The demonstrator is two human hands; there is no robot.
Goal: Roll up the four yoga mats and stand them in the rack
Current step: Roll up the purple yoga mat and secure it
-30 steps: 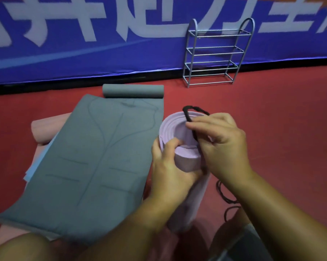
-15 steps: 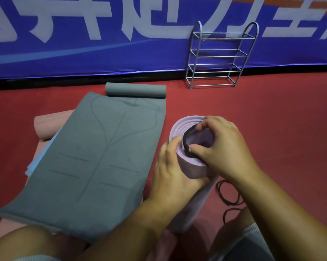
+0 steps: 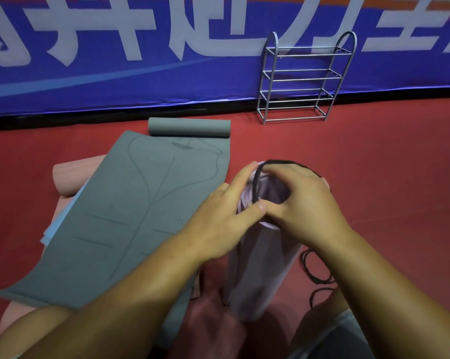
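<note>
A rolled purple yoga mat (image 3: 260, 275) stands on end on the red floor in front of me. My left hand (image 3: 224, 221) grips its top from the left. My right hand (image 3: 304, 206) pinches a black elastic band (image 3: 283, 163) stretched around the top rim of the roll. A grey mat (image 3: 120, 216) lies mostly flat to the left, its far end rolled. Beneath it lie a pink mat (image 3: 73, 177) and a light blue mat (image 3: 55, 229), only their edges showing. The metal rack (image 3: 304, 79) stands against the wall beyond.
More black bands (image 3: 317, 278) lie on the floor right of the purple roll. A blue banner (image 3: 141, 60) with white characters covers the wall. My knee in grey shorts (image 3: 343, 332) is at the lower right.
The black band went from being held above the roll to being stretched wide over its top rim. My left hand moved up to the rim.
</note>
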